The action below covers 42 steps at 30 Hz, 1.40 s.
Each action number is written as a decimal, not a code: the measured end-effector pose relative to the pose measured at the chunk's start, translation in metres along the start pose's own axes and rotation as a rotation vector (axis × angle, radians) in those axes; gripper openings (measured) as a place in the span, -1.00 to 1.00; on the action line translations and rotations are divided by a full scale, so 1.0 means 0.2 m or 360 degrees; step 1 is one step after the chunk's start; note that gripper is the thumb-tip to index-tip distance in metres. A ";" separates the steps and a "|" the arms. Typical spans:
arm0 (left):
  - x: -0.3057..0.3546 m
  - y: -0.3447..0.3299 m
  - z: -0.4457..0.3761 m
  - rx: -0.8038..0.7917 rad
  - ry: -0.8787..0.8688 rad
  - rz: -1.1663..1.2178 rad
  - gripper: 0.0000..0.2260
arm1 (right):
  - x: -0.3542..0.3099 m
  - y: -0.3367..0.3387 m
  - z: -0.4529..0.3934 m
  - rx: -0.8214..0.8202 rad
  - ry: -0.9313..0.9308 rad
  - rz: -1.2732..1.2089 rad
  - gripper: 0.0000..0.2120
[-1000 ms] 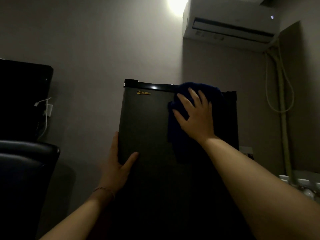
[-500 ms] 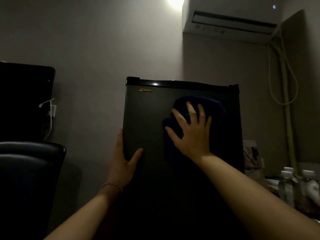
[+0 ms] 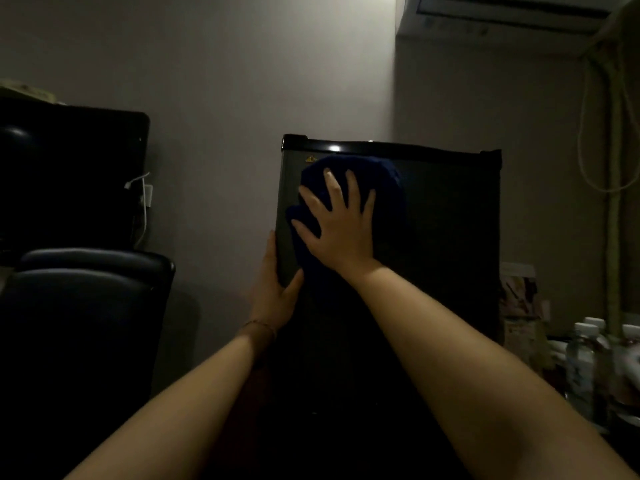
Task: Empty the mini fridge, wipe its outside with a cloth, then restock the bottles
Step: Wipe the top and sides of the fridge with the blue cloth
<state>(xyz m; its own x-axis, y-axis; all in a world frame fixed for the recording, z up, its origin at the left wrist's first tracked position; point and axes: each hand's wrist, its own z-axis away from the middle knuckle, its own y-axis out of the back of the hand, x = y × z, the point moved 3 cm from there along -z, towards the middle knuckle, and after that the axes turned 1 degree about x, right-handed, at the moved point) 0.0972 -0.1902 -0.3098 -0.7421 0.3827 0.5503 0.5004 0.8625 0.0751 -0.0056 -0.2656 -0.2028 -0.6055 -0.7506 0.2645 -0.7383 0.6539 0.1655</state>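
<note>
The black mini fridge stands in front of me with its door closed. My right hand presses a dark blue cloth flat against the upper left of the door, fingers spread and straight. The cloth covers part of the gold logo near the top edge. My left hand holds the fridge's left edge, thumb on the front and fingers along the side. Several clear water bottles with white caps stand low at the right of the fridge.
A black padded chair sits at the left, with a dark screen behind it and a white charger cable on the wall. An air conditioner hangs at the top right, its hose running down the right wall.
My right hand slid the cloth from the door's upper right corner down and across to its upper left. My left hand kept its hold on the left edge.
</note>
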 end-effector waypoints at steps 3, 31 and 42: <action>-0.02 0.00 -0.01 -0.0006 -0.0032 0.0022 -0.26 | -0.08 -0.02 -0.03 -0.0033 0.0134 0.0019 -0.42; 0.02 0.02 0.00 -0.0088 0.0076 0.0069 -0.21 | 0.49 0.13 0.15 -0.0006 -0.0323 -0.0053 -0.43; -0.02 0.00 0.00 -0.0024 0.0004 0.0022 -0.26 | -0.02 -0.01 0.00 -0.0003 0.0132 -0.0061 -0.44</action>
<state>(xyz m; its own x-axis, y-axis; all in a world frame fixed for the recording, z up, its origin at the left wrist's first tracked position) 0.0996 -0.1916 -0.3119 -0.7340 0.3938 0.5534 0.5174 0.8520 0.0799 -0.0009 -0.2642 -0.2034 -0.5502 -0.7645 0.3359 -0.7598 0.6252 0.1784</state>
